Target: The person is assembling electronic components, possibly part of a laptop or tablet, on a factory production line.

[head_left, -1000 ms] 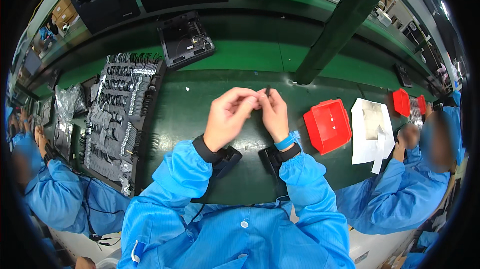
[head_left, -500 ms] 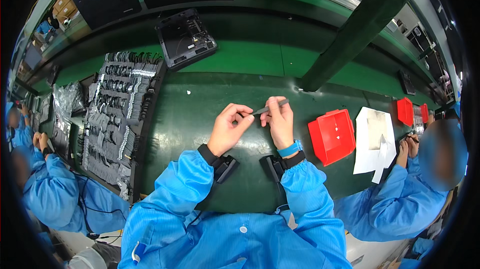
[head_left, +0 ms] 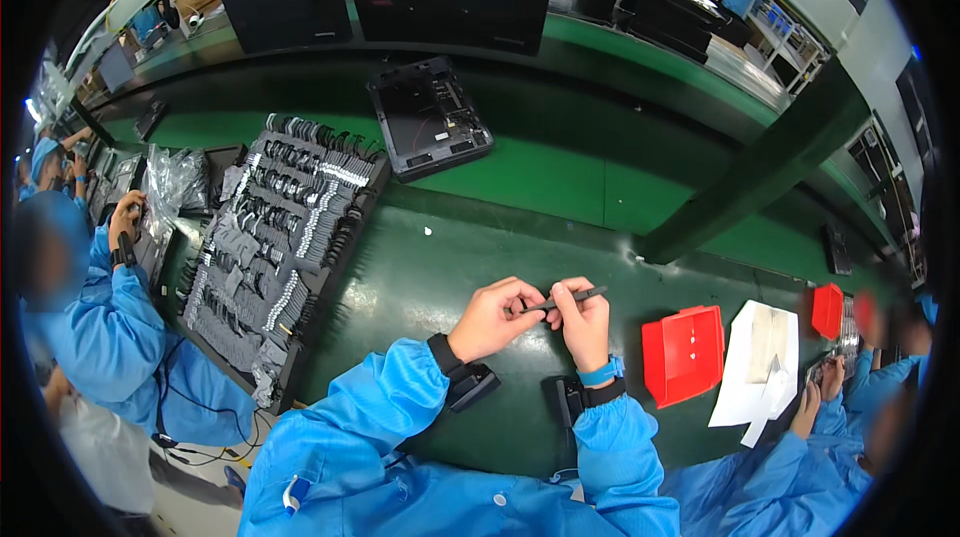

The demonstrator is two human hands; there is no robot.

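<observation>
In front of me, over the green table (head_left: 430, 267), my two hands meet. My right hand (head_left: 583, 322) is closed in a pinch around a slim dark grey stick (head_left: 590, 293), which tapers toward the left. I cannot tell what kind of tool or part it is. My left hand (head_left: 490, 319) has its thumb and fingertips pressed together at the stick's narrow end. Something small and dark shows between those fingertips, mostly hidden. A black device is strapped at each of my wrists.
On the left lies a dark tray (head_left: 345, 267) of rows of grey parts with black cables. A black open casing (head_left: 430, 122) sits farther back. Right of my hands stand a red bin (head_left: 683, 357) and white paper (head_left: 745, 357). A green post (head_left: 760, 167) rises behind; people work on both sides.
My view has shifted, so the table things sit lower and mostly farther right. The stick lies flatter, and my hands are closer together around it.
</observation>
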